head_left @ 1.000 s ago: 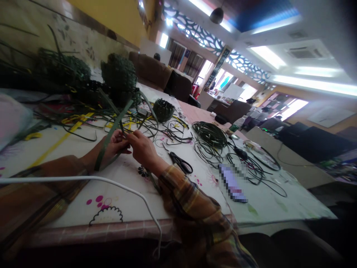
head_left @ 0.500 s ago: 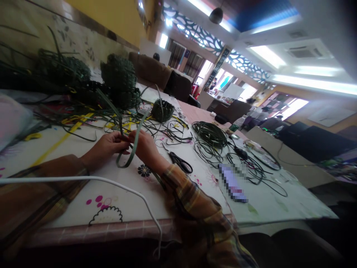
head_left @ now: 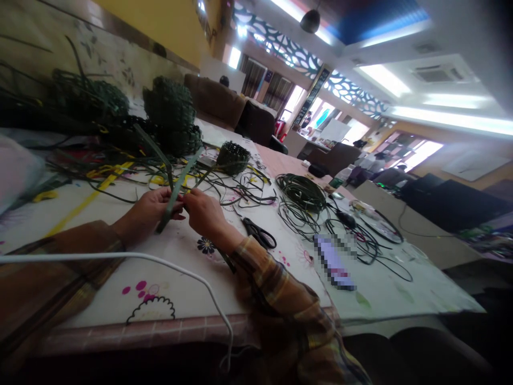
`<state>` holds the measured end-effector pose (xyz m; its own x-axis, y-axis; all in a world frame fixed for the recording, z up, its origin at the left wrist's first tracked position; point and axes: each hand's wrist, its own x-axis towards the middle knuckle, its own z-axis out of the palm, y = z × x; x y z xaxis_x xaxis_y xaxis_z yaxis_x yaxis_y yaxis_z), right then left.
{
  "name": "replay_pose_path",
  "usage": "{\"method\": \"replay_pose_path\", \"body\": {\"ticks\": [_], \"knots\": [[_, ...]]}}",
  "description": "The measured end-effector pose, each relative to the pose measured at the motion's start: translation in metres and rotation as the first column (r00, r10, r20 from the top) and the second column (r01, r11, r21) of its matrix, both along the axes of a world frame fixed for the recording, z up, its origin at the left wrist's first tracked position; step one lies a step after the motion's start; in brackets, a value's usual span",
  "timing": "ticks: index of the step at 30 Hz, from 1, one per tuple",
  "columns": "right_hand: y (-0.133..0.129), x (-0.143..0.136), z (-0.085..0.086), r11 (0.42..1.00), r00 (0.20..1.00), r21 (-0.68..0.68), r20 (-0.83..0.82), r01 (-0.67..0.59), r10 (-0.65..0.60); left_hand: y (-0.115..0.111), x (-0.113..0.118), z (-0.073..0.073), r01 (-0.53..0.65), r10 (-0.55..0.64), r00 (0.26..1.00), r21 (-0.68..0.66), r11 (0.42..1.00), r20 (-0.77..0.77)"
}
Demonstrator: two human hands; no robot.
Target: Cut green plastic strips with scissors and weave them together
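Green strip [head_left: 176, 188] was held between both hands above the near-left part of the desk [head_left: 192, 278], slanting from the hands up toward the far edge. Left hand [head_left: 154, 209] was closed around the strip's lower part, thumb side up. Right hand [head_left: 204, 214] pinched the strip with its fingertips just beside the left hand; the two hands were touching or nearly so. Scissors [head_left: 260, 234] lay flat on the cloth just right of the right wrist. Small woven basket [head_left: 233, 157] stood past the hands, toward the far edge, among loose strips. Coil of dark cord [head_left: 301, 192] lay right of the scissors, mid-desk. White cable [head_left: 120, 258] crossed the near edge over the left sleeve.
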<state>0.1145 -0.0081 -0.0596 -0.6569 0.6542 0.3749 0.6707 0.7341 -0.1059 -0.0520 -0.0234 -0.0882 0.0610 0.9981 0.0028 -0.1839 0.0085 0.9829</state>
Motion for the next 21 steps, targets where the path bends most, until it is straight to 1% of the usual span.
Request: {"method": "replay_pose_path", "body": {"ticks": [3, 7, 10, 13, 15, 18, 21], "knots": [[0.001, 0.0, -0.001, 0.999, 0.999, 0.011, 0.002, -0.036, 0.036, 0.002, 0.0, -0.001, -0.008, 0.009, 0.998, -0.017, 1.0, 0.062], [0.001, 0.001, 0.001, 0.998, 0.997, 0.009, 0.049, -0.064, 0.063, 0.004, -0.001, -0.002, -0.015, 0.023, 0.997, -0.1, 0.995, 0.077], [0.004, 0.002, 0.0, 0.998, 0.998, -0.011, -0.008, -0.058, 0.057, 0.006, -0.003, -0.005, -0.001, 0.011, 0.995, -0.104, 0.995, 0.098], [0.009, 0.001, -0.001, 0.996, 0.994, -0.055, -0.088, -0.07, 0.065, 0.005, -0.003, -0.007, -0.039, 0.051, 0.993, -0.107, 0.994, 0.108], [0.011, 0.0, -0.002, 0.994, 0.989, -0.081, -0.137, -0.067, 0.055, 0.003, -0.002, -0.004, -0.058, 0.068, 0.993, -0.106, 0.993, 0.097], [0.012, 0.0, -0.003, 0.993, 0.98, -0.098, -0.191, -0.067, 0.047, -0.002, 0.001, 0.002, -0.044, 0.051, 0.996, -0.101, 0.994, 0.066], [0.009, 0.0, -0.005, 0.99, 0.983, -0.091, -0.156, -0.109, 0.094, -0.008, 0.005, 0.008, -0.014, 0.019, 0.998, -0.085, 0.996, 0.056]]}}
